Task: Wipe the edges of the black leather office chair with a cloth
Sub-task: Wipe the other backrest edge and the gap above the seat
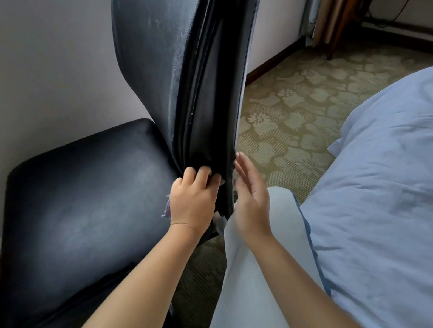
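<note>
The chair's backrest (191,61) rises in front of me edge-on, its long axis running from my hands up toward 12 o'clock and leaning slightly to 1, so the edge I am meant to wipe is a tall narrow strip going straight away from my fingers. The seat (84,210) spreads out at 9 o'clock from the base of that strip.

My left hand (192,197) is at the very bottom of the edge, fingers curled onto the leather, with the cloth (165,207) bunched under the palm (only a pale purple fringe shows at the 9 o'clock side of the hand, so I cannot tell how much of it lies against the leather). My right hand (250,192) is on the opposite side, at 3 o'clock of the edge, fingers straight and relaxed, holding nothing, fingertips just beside or brushing the rear face; I cannot tell which.

Both hands are about equally near, 1 on each side, but the left carries the cloth, so I judge the coming stroke is its job: a slide upward along the strip toward 12 o'clock, with the right steadying the back. My leg in light trousers (260,286) lies below, the bed (402,189) at 3 o'clock.
</note>
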Demonstrator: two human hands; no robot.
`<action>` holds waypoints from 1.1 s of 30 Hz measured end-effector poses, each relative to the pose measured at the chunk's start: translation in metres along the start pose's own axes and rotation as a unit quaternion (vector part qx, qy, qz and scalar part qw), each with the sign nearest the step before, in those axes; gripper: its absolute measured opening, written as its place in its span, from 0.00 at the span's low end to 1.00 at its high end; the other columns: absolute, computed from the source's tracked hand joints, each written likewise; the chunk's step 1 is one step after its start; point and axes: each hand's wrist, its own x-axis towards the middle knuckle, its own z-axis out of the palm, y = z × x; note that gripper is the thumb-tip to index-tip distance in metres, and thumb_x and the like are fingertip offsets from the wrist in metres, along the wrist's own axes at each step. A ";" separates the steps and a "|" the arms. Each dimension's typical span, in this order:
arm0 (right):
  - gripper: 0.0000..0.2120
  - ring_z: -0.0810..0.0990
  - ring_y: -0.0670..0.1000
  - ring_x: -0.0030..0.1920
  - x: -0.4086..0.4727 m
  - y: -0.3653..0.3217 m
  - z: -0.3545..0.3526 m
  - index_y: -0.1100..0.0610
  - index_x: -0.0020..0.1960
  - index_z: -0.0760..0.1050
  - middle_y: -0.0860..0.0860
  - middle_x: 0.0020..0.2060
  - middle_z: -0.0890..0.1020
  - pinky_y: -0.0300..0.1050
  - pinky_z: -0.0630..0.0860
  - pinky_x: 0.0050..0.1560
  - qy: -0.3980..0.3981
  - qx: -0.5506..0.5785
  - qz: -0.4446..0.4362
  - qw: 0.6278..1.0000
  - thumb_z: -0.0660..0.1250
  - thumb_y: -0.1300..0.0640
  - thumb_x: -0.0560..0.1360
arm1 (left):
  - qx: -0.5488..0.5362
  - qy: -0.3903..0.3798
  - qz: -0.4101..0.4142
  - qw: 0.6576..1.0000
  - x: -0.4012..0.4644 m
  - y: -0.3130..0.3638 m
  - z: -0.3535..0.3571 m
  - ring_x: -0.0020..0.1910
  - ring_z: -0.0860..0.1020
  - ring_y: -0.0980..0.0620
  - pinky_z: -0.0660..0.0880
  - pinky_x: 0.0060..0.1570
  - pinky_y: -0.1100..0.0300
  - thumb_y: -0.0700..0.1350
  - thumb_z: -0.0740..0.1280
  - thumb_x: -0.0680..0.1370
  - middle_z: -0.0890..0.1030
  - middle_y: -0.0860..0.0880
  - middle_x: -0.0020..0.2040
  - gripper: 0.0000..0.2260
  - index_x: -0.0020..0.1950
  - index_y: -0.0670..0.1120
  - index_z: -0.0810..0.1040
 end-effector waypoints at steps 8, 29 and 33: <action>0.23 0.70 0.43 0.68 -0.006 0.006 0.002 0.53 0.71 0.68 0.47 0.66 0.74 0.50 0.67 0.70 0.004 -0.012 0.016 1.000 0.54 0.67 0.79 | -0.049 0.118 -0.047 0.991 0.035 -0.011 -0.033 0.37 0.69 0.49 0.68 0.30 0.56 0.40 0.68 0.77 0.80 0.47 0.41 0.05 0.47 0.43 0.83; 0.25 0.71 0.42 0.66 0.000 0.017 0.015 0.45 0.65 0.68 0.45 0.64 0.75 0.43 0.67 0.68 0.062 0.013 0.004 0.998 0.55 0.71 0.77 | 0.002 -0.028 0.133 0.991 -0.016 -0.010 0.021 0.44 0.68 0.48 0.67 0.36 0.57 0.40 0.59 0.73 0.81 0.48 0.43 0.12 0.43 0.45 0.84; 0.25 0.71 0.41 0.67 -0.002 0.016 0.012 0.44 0.65 0.68 0.45 0.65 0.74 0.41 0.67 0.67 0.045 0.003 -0.001 0.999 0.55 0.70 0.78 | -0.026 -0.026 0.118 0.992 -0.008 -0.010 0.012 0.41 0.68 0.48 0.65 0.35 0.57 0.39 0.62 0.73 0.79 0.47 0.43 0.09 0.42 0.44 0.82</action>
